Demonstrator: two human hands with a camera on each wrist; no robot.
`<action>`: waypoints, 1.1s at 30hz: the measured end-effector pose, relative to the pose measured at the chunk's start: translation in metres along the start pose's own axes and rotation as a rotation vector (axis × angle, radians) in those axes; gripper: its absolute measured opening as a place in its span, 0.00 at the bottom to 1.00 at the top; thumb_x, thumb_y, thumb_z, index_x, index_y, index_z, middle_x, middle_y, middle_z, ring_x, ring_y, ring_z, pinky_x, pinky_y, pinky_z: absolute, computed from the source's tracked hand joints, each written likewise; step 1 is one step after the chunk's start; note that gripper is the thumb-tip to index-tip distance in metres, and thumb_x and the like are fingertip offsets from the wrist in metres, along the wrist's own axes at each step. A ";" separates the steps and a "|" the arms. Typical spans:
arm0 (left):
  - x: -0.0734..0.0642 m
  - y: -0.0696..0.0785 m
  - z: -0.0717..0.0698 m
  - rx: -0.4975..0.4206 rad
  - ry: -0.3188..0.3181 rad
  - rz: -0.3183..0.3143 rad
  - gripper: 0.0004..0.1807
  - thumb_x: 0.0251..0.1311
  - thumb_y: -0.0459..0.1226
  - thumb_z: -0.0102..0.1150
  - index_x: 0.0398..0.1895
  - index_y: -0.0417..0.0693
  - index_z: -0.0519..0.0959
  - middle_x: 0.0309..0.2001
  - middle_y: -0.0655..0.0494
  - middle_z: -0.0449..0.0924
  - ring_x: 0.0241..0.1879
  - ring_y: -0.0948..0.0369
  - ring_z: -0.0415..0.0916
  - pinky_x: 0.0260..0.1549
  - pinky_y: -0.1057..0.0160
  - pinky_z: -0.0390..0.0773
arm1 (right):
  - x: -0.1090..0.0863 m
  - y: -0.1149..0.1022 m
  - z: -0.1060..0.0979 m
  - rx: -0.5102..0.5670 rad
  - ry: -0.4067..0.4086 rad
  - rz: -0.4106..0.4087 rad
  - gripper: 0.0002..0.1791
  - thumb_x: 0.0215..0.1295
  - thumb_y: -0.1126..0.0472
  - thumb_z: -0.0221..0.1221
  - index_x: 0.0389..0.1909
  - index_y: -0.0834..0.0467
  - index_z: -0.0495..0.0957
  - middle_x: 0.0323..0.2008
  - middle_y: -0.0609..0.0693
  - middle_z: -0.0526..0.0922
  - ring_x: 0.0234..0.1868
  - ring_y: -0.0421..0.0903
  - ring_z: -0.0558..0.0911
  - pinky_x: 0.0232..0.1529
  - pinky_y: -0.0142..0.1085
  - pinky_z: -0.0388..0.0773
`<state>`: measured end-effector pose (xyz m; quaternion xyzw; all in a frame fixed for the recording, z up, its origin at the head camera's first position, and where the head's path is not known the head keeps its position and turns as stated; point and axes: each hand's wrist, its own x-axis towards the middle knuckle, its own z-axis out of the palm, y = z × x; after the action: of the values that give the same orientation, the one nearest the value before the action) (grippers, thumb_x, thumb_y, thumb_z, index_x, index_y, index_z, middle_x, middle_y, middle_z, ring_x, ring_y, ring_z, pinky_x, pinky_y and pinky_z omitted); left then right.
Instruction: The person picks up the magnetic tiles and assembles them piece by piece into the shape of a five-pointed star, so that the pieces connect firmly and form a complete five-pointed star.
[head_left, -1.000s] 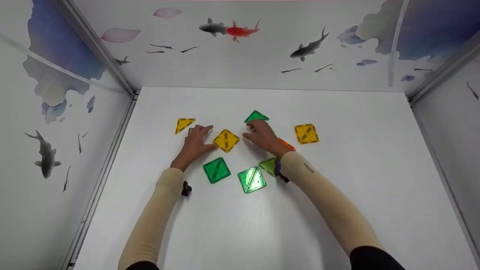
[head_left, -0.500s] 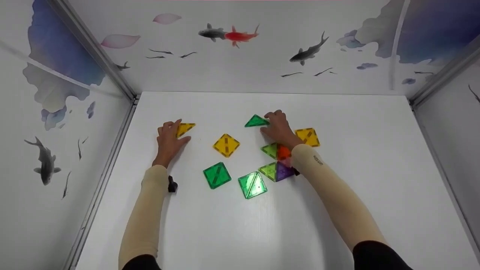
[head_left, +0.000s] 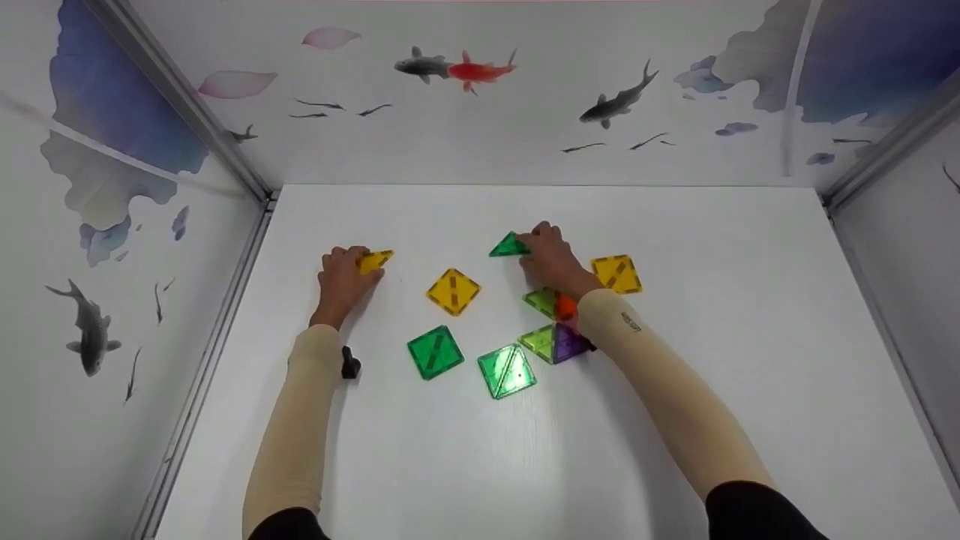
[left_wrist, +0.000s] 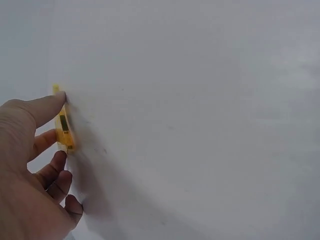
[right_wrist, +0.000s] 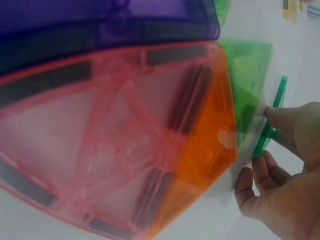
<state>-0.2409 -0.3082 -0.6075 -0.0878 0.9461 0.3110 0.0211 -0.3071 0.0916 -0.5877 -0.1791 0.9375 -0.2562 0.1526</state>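
Note:
My left hand (head_left: 343, 283) pinches a yellow triangular magnetic tile (head_left: 376, 261) at the table's back left. In the left wrist view the thumb lies on one side of this yellow tile (left_wrist: 64, 122), seen nearly edge-on, with a finger behind it. At back centre, my right hand (head_left: 553, 259) grips the right part of a dark green triangular tile (head_left: 507, 245). The right wrist view has the green tile (right_wrist: 281, 91) tilted between thumb and fingers. Close by that hand lie a light green triangle (right_wrist: 247, 82), an orange triangle (right_wrist: 212, 135) and a pink tile (right_wrist: 107, 135).
Two-triangle squares lie around: yellow (head_left: 454, 292) in the middle, green (head_left: 436, 352) and shiny green (head_left: 507, 371) in front, yellow (head_left: 616, 274) at right. A purple triangle (head_left: 570, 343) adjoins a light green one (head_left: 537, 343) beneath the right forearm. Printed walls enclose the table.
My left hand has moved left from the middle yellow square and taken hold of the yellow triangle. My right hand has shifted right and now grips the green triangle.

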 end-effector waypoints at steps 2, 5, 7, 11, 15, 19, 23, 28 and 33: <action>0.000 0.000 -0.003 0.004 -0.024 -0.003 0.32 0.77 0.45 0.67 0.78 0.41 0.73 0.67 0.36 0.71 0.68 0.41 0.64 0.70 0.38 0.66 | 0.000 -0.002 -0.001 0.011 -0.003 -0.004 0.30 0.85 0.59 0.59 0.83 0.57 0.69 0.71 0.64 0.66 0.69 0.60 0.70 0.77 0.53 0.70; -0.001 -0.001 -0.006 0.002 -0.059 -0.005 0.33 0.78 0.43 0.65 0.80 0.40 0.71 0.67 0.34 0.71 0.68 0.40 0.64 0.72 0.37 0.65 | -0.001 -0.005 -0.001 0.007 -0.028 0.009 0.33 0.85 0.57 0.59 0.85 0.55 0.63 0.74 0.64 0.65 0.70 0.59 0.71 0.78 0.54 0.70; -0.001 -0.003 -0.005 -0.010 -0.067 -0.010 0.32 0.79 0.42 0.64 0.80 0.39 0.71 0.67 0.35 0.71 0.68 0.40 0.65 0.73 0.38 0.65 | 0.000 -0.006 0.000 -0.025 -0.051 0.015 0.36 0.87 0.56 0.58 0.88 0.52 0.58 0.75 0.64 0.63 0.71 0.60 0.70 0.78 0.54 0.69; -0.001 -0.002 -0.001 -0.057 -0.037 -0.006 0.28 0.79 0.38 0.63 0.76 0.35 0.74 0.64 0.34 0.72 0.66 0.40 0.66 0.73 0.41 0.67 | 0.001 -0.010 -0.001 -0.130 -0.077 -0.001 0.36 0.88 0.55 0.55 0.90 0.51 0.55 0.74 0.65 0.61 0.70 0.62 0.69 0.76 0.56 0.72; -0.003 0.002 0.000 -0.092 -0.020 -0.012 0.25 0.78 0.34 0.65 0.71 0.33 0.74 0.63 0.32 0.72 0.66 0.40 0.68 0.75 0.44 0.68 | 0.003 -0.013 -0.004 -0.190 -0.086 -0.009 0.33 0.87 0.61 0.55 0.86 0.56 0.59 0.72 0.68 0.62 0.67 0.63 0.70 0.71 0.57 0.76; -0.004 0.003 -0.004 -0.129 -0.017 -0.014 0.24 0.74 0.29 0.68 0.68 0.35 0.73 0.64 0.32 0.72 0.67 0.40 0.70 0.76 0.42 0.68 | 0.008 -0.017 -0.012 -0.186 -0.115 0.037 0.31 0.84 0.65 0.56 0.82 0.60 0.60 0.71 0.69 0.63 0.62 0.64 0.75 0.69 0.59 0.79; -0.007 0.002 -0.007 -0.168 0.000 -0.003 0.20 0.75 0.26 0.64 0.66 0.35 0.73 0.65 0.32 0.76 0.67 0.40 0.73 0.74 0.41 0.70 | 0.011 -0.018 -0.018 -0.144 -0.082 0.049 0.30 0.79 0.65 0.63 0.75 0.62 0.64 0.65 0.68 0.71 0.56 0.63 0.78 0.68 0.57 0.79; -0.014 0.009 -0.014 -0.221 0.020 -0.018 0.18 0.77 0.26 0.61 0.65 0.33 0.74 0.68 0.32 0.78 0.67 0.41 0.75 0.70 0.43 0.74 | 0.010 -0.011 -0.016 0.032 -0.021 0.038 0.30 0.75 0.66 0.68 0.71 0.61 0.66 0.61 0.63 0.79 0.57 0.60 0.79 0.70 0.55 0.78; -0.020 0.023 -0.020 -0.318 0.005 -0.061 0.19 0.77 0.28 0.60 0.67 0.32 0.75 0.65 0.33 0.77 0.60 0.43 0.80 0.51 0.52 0.89 | 0.001 -0.003 -0.015 0.158 0.078 0.009 0.21 0.80 0.68 0.58 0.68 0.62 0.66 0.57 0.66 0.82 0.52 0.60 0.79 0.65 0.55 0.80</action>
<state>-0.2253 -0.2992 -0.5757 -0.1196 0.8818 0.4559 0.0138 -0.3133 0.0954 -0.5738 -0.1522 0.9205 -0.3353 0.1307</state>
